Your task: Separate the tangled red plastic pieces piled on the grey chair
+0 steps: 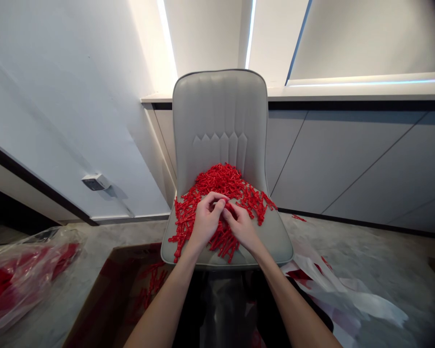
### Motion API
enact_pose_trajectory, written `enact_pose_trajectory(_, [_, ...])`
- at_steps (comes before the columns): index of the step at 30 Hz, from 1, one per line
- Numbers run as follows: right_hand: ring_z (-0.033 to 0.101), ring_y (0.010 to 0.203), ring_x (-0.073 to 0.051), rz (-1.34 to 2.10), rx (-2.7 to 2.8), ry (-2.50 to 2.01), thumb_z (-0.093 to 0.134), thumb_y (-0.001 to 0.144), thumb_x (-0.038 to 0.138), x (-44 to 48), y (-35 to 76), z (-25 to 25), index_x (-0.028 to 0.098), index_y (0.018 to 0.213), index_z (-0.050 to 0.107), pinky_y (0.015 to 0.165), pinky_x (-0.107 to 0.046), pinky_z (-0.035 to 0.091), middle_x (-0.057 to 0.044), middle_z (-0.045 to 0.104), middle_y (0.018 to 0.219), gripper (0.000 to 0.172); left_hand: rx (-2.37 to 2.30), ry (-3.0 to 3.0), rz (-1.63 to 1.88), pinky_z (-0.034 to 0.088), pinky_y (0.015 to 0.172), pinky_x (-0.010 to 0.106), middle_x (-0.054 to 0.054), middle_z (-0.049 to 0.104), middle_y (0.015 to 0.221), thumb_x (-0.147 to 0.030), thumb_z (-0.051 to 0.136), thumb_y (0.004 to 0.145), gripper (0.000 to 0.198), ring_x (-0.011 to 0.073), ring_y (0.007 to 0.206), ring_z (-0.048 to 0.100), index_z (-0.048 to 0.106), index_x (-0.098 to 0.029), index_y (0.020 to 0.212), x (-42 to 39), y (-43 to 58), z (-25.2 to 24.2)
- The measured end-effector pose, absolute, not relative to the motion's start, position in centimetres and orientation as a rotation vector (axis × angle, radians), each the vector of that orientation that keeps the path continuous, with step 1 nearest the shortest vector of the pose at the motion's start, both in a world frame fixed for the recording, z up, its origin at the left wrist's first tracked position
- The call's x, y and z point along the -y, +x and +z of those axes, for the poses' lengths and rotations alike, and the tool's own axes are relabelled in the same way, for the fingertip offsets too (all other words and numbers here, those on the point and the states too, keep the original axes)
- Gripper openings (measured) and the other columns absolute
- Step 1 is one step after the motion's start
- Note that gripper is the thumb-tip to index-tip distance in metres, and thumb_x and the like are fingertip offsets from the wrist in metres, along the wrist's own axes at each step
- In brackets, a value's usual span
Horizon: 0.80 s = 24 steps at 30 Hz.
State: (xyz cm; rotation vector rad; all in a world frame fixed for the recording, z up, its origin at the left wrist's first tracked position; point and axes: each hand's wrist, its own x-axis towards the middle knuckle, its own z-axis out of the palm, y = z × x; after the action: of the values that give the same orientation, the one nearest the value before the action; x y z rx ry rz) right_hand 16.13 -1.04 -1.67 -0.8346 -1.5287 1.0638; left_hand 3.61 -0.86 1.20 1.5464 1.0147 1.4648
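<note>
A heap of small glossy red strip-like pieces covers much of the grey chair's seat; their exact kind is too small to tell. Over the middle of the heap, my left hand and my right hand meet at the fingertips. Both are closed in a pinch on one small red piece, partly hidden by the fingers. Loose red pieces lie left of my left hand, right of my right hand and below both, toward the seat's front edge.
An open cardboard box with some red pieces stands on the floor at lower left. Beyond it is a clear plastic bag with red contents. White plastic wrapping lies at right. The chair's backrest stands before low cabinets.
</note>
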Motion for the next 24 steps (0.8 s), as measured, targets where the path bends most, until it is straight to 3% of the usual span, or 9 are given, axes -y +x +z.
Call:
enact_pose_trajectory(6, [0.047, 0.062, -0.013, 0.912, 1.566, -0.878, 0.054, 0.097, 0.044, 1.28, 16.45, -1.82, 0.017, 0.080, 0.061, 0.059, -0.026, 0.036, 0.000, 0.057, 0.068, 0.033, -0.973, 1.554, 1.473, 0.050, 0.077, 0.027, 0.006, 0.070, 0.098, -0.027, 0.058, 0.093, 0.018, 0.0167, 0.087, 0.063, 0.072, -0.017, 0.098, 1.24, 3.82, 1.31])
enact_pose_trajectory(13, [0.043, 0.059, -0.012, 0.846, 1.570, -0.931, 0.053, 0.097, 0.044, 1.41, 16.53, -1.70, 0.016, 0.079, 0.061, 0.055, -0.026, 0.032, 0.002, 0.054, 0.064, 0.034, -0.904, 1.562, 1.430, 0.050, 0.095, 0.031, 0.009, 0.074, 0.109, -0.029, 0.058, 0.093, 0.022, 0.0208, 0.105, 0.067, 0.075, -0.017, 0.101, 1.54, 4.06, 1.80])
enact_pose_trajectory(24, [0.048, 0.060, -0.014, 0.850, 1.593, -0.947, 0.051, 0.097, 0.044, 1.40, 16.37, -1.84, 0.015, 0.081, 0.063, 0.057, -0.027, 0.035, 0.000, 0.057, 0.065, 0.035, -0.910, 1.516, 1.427, 0.053, 0.088, 0.030, 0.007, 0.076, 0.098, -0.027, 0.058, 0.092, 0.022, 0.0200, 0.095, 0.069, 0.077, -0.017, 0.094, 1.30, 3.97, 1.66])
